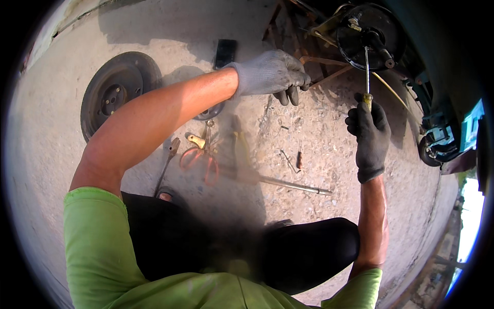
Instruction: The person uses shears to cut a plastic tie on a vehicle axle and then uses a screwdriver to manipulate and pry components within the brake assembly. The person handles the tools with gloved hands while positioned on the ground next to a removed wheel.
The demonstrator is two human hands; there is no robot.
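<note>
My right hand (371, 136), in a dark grey work glove, is wrapped round the yellow handle of a long screwdriver (367, 77). The screwdriver's shank points away from me, and its tip meets the black round brake plate (352, 44) near the hub shaft (381, 50) that sticks out of it. To the left, my gloved left hand (272, 74) hangs above the ground, short of the plate. Its fingers are bent loosely downward and partly apart, and nothing shows between them.
A wheel with tyre (93, 98) lies at the left. A dark flat rectangular thing (225, 52) is beyond my left wrist. Red-handled pliers or cutters (191, 157), a metal bar (296, 184) and a small screwdriver (299, 160) lie before my knees. A rusty metal frame (324, 61) stands beside the plate.
</note>
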